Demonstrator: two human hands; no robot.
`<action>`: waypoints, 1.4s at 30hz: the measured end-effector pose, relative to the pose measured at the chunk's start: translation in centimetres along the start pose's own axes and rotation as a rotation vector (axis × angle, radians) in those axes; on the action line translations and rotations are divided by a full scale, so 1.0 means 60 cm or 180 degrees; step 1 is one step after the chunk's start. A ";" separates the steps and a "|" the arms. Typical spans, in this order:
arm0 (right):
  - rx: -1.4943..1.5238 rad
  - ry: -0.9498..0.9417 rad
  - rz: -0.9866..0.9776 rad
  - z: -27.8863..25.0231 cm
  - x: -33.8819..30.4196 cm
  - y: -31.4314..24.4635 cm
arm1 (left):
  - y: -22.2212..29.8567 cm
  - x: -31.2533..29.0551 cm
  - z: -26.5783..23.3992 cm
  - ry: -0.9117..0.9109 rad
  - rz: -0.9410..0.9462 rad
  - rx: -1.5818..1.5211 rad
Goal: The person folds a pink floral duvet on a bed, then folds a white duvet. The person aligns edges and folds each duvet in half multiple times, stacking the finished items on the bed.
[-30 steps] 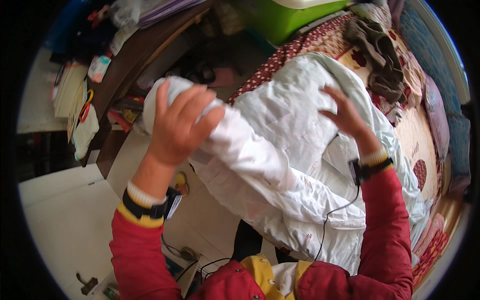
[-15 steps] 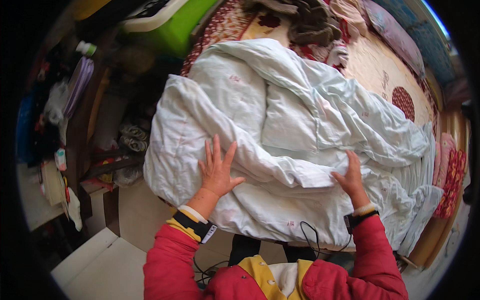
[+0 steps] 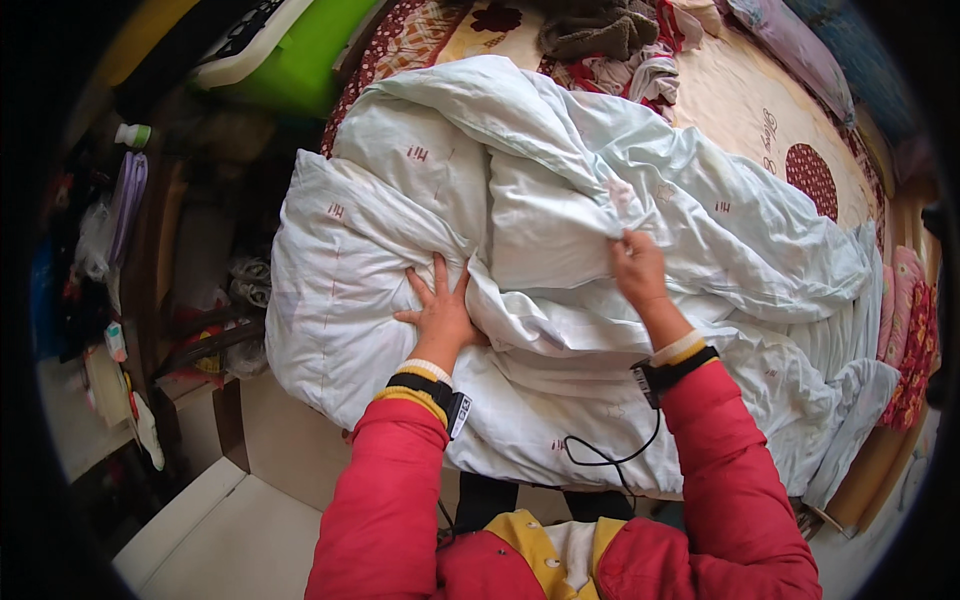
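Observation:
A pale blue-white duvet [image 3: 400, 110] lies rumpled over the near part of the bed, with small red printed motifs and several folds. My left hand [image 3: 442, 312] is pressed flat on it left of centre, fingers spread, next to a raised fold. To the right and a little farther off, my right hand [image 3: 640, 270] is closed on a pinch of the duvet's cloth, beside a small pinkish-white patch [image 3: 622, 195]. Black bands circle both wrists, and a dark cable [image 3: 600, 462] hangs from the right one across the duvet's near part.
The bed's cream sheet [image 3: 730, 100] shows beyond the duvet. Clothes [image 3: 600, 35] are heaped at the far side, near a lilac pillow [image 3: 800, 50]. Left stand a green bin [image 3: 310, 60] and crowded shelves. Red and pink folded cloths [image 3: 905, 335] lie at the right edge.
My right hand has moved left and farther away, closing on the cloth. My left hand has shifted slightly right and pressed down. The fold between them is pushed up and bunched.

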State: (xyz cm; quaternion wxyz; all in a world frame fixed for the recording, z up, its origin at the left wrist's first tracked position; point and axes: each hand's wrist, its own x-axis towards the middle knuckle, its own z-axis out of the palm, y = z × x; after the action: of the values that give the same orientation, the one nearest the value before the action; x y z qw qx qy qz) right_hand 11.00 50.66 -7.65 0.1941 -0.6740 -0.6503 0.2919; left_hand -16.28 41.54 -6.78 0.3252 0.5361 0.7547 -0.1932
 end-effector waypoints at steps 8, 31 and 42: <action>0.3328 0.0342 -0.0680 -0.168 0.046 -0.172 | 0.046 -0.001 -0.059 0.1153 0.1170 -0.1392; -0.1140 0.1065 -0.0007 -0.175 -0.212 0.264 | -0.401 -0.193 -0.367 0.2240 -0.0399 -0.6179; -0.1146 0.1258 0.1304 -0.244 -0.319 0.438 | -0.528 -0.089 0.038 0.2456 -0.1213 -0.2325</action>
State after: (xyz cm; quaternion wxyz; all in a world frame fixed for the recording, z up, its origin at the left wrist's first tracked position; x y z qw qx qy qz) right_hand 40.83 31.37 -10.77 0.1315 -0.8576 -0.4923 0.0690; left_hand -44.07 25.30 -6.49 0.1495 0.2747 0.9202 0.2353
